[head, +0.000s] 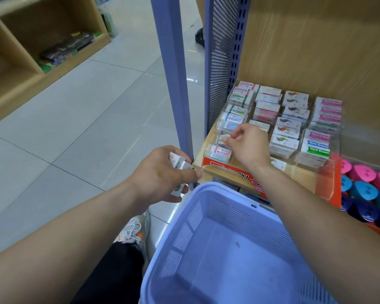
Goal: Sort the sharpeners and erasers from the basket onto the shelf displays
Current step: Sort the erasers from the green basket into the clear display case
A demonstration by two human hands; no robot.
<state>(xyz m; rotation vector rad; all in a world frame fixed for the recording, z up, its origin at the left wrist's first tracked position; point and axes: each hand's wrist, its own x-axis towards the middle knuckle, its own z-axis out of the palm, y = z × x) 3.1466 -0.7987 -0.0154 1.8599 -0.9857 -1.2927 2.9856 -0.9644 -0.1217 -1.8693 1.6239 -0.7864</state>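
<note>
**A:** How far along is the sorting?

**B:** Close to the end, I judge. The shelf (294,51) is well stocked. The basket (217,188) sits just below its front edge and shows a bare floor, apart from one tiny speck.

**A:** And the displays?

**B:** The clear display case (305,172) on the shelf has most compartments packed with stocked erasers (283,141). The front slots of the left column look thinner. Just to the right of the case, the sharpeners (360,185) stand in pink and blue rows.

**A:** So what's left?

**B:** As far as I can see, only what the person is holding. That lot needs slotting into the matching compartments.

**A:** What are the hands doing?

**B:** The left hand (160,172) hangs beside the shelf post, above the basket's corner. Its fingers and thumb are curled round a few eraser boxes (178,163).

**A:** And the other?

**B:** The right hand (248,145) reaches over the left column of the case, knuckles up and fingers bent. Its fingertips (226,140) meet at a small eraser (221,138) in a near slot. The view is soft there, so I can't tell whether they pinch it or only touch its edge.
</note>
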